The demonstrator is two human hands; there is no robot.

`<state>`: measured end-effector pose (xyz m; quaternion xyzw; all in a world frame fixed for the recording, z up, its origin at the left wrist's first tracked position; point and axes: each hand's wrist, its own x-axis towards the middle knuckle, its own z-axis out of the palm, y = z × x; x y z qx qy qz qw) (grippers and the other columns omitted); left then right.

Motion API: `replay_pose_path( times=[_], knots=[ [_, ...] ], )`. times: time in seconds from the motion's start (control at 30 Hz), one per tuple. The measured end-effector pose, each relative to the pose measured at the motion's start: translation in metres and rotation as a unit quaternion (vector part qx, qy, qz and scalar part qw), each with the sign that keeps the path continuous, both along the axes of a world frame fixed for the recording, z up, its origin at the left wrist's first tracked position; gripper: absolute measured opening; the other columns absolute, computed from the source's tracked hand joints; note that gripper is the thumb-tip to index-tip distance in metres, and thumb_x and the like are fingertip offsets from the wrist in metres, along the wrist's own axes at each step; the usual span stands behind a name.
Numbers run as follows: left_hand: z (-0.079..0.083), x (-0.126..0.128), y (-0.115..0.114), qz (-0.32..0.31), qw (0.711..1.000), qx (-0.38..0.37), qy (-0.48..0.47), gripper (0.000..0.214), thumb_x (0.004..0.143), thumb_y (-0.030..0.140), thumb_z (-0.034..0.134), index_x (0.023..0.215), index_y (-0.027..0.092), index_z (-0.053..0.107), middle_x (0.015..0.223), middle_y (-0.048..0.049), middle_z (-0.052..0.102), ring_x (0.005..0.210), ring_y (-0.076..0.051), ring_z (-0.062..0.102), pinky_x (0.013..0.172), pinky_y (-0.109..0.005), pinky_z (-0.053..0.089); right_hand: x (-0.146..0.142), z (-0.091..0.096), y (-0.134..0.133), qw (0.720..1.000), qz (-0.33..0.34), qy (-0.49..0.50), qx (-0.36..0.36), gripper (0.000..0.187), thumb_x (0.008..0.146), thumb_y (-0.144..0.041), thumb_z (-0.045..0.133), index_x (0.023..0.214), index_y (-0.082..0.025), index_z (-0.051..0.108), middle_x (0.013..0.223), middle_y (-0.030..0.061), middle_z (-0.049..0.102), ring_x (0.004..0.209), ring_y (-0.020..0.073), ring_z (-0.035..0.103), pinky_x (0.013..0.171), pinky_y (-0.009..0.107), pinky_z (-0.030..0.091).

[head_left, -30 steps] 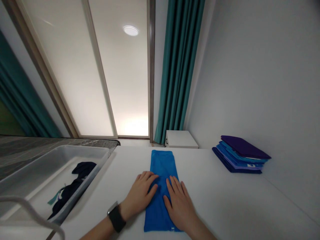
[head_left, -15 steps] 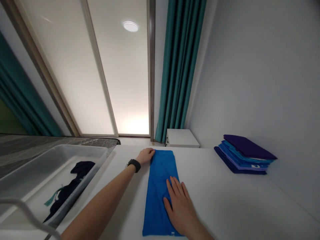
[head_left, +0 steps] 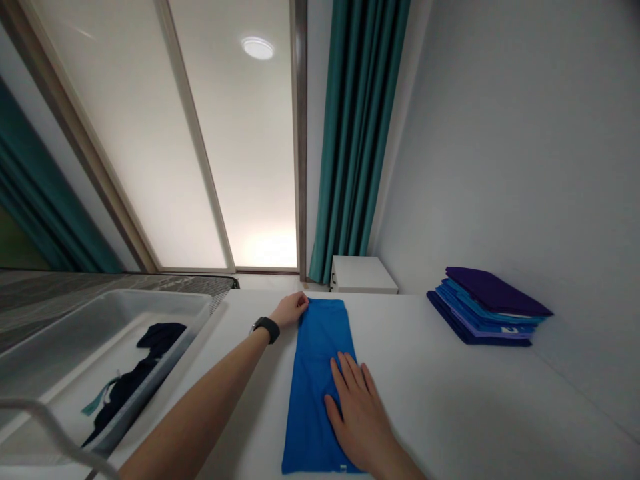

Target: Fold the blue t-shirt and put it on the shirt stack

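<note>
A bright blue garment (head_left: 315,373), folded into a long narrow strip, lies on the white table (head_left: 450,400) and runs away from me. My left hand (head_left: 290,309), with a black watch on its wrist, reaches to the strip's far left corner, and its fingers close on the cloth there. My right hand (head_left: 357,408) lies flat on the near half of the strip, fingers stretched out and pressing it down.
A stack of folded blue and purple clothes (head_left: 487,307) sits at the table's far right by the wall. A grey plastic tub (head_left: 100,360) with dark garments stands on the left. A small white cabinet (head_left: 363,275) and teal curtains (head_left: 357,133) stand behind the table.
My left hand left the middle of the strip and reached out to its far left corner, where it now grips the cloth. My right hand stayed flat on the near half.
</note>
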<state>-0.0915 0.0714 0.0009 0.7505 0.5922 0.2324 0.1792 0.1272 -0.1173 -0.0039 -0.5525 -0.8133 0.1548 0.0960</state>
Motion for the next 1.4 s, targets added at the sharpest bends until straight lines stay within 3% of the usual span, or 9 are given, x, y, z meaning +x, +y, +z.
replay_pose_path(
  times=[0.23, 0.4, 0.6, 0.77, 0.97, 1.1, 1.3, 1.4],
  knots=[
    [-0.011, 0.006, -0.009, 0.038, 0.998, 0.039, -0.009, 0.011, 0.085, 0.021, 0.051, 0.093, 0.02, 0.058, 0.083, -0.0016, 0.066, 0.076, -0.017, 0.06, 0.071, -0.026, 0.044, 0.0, 0.001, -0.001, 1.0, -0.003, -0.004, -0.003, 0.064, 0.097, -0.053, 0.02, 0.15, -0.018, 0.024, 0.157, 0.0029, 0.013, 0.145, 0.0251, 0.011, 0.119, 0.048, 0.006],
    [-0.008, 0.006, -0.017, 0.048, 0.997, 0.06, 0.013, 0.009, 0.083, 0.022, 0.053, 0.091, 0.021, 0.059, 0.088, -0.0022, 0.065, 0.085, -0.019, 0.06, 0.077, -0.029, 0.042, 0.002, -0.002, 0.0, 1.0, 0.001, 0.005, 0.008, 0.064, 0.097, -0.053, 0.02, 0.15, -0.019, 0.024, 0.157, 0.002, 0.014, 0.145, 0.0256, 0.011, 0.119, 0.048, 0.007],
    [-0.007, 0.01, -0.027, 0.066, 0.995, 0.072, 0.016, 0.022, 0.089, 0.03, 0.048, 0.106, 0.02, 0.058, 0.088, -0.0042, 0.064, 0.089, -0.022, 0.06, 0.08, -0.034, 0.042, 0.003, -0.007, 0.002, 1.0, 0.002, 0.026, 0.009, 0.063, 0.096, -0.051, 0.025, 0.15, -0.02, 0.026, 0.157, 0.0012, 0.015, 0.145, 0.026, 0.013, 0.119, 0.048, 0.008],
    [-0.012, 0.007, -0.038, 0.049, 0.995, 0.09, 0.005, 0.029, 0.086, 0.031, 0.051, 0.113, 0.021, 0.057, 0.099, -0.0055, 0.064, 0.099, -0.024, 0.057, 0.088, -0.038, 0.04, 0.005, -0.005, 0.003, 0.999, 0.007, 0.037, -0.003, 0.062, 0.097, -0.053, 0.025, 0.15, -0.021, 0.026, 0.157, 0.0008, 0.013, 0.145, 0.0251, 0.011, 0.118, 0.049, 0.007],
    [-0.014, 0.001, -0.04, 0.036, 0.994, 0.095, -0.032, 0.026, 0.087, 0.023, 0.049, 0.112, 0.02, 0.057, 0.094, -0.0044, 0.066, 0.094, -0.021, 0.059, 0.085, -0.034, 0.043, 0.014, 0.002, 0.011, 0.996, 0.011, 0.075, -0.054, 0.062, 0.098, -0.053, 0.018, 0.151, -0.019, 0.022, 0.158, 0.0012, 0.011, 0.146, 0.0206, 0.006, 0.119, 0.044, 0.007],
    [-0.015, 0.001, -0.039, 0.019, 0.994, 0.098, -0.042, 0.025, 0.087, 0.023, 0.05, 0.109, 0.02, 0.06, 0.094, -0.004, 0.066, 0.094, -0.021, 0.059, 0.086, -0.034, 0.043, 0.019, -0.001, 0.034, 0.994, 0.038, 0.082, -0.059, 0.063, 0.098, -0.054, 0.018, 0.15, -0.018, 0.022, 0.158, 0.0029, 0.011, 0.146, 0.02, 0.004, 0.119, 0.044, 0.007],
    [-0.016, 0.001, -0.038, -0.007, 0.996, 0.087, -0.019, 0.025, 0.09, 0.027, 0.049, 0.107, 0.025, 0.068, 0.097, -0.0041, 0.065, 0.101, -0.022, 0.056, 0.09, -0.036, 0.04, 0.015, -0.014, 0.109, 0.996, 0.049, 0.067, 0.016, 0.062, 0.099, -0.045, 0.023, 0.146, -0.007, 0.032, 0.155, 0.0133, 0.024, 0.144, 0.0212, 0.019, 0.118, 0.039, 0.014],
    [-0.017, 0.0, -0.037, -0.004, 0.997, 0.078, -0.017, 0.024, 0.09, 0.028, 0.05, 0.102, 0.026, 0.07, 0.099, -0.0042, 0.065, 0.102, -0.022, 0.056, 0.092, -0.036, 0.039, 0.013, -0.02, 0.139, 0.994, 0.058, 0.064, 0.061, 0.057, 0.098, -0.039, 0.025, 0.144, -0.006, 0.038, 0.152, 0.0144, 0.031, 0.142, 0.0211, 0.025, 0.117, 0.04, 0.017]
  ],
)
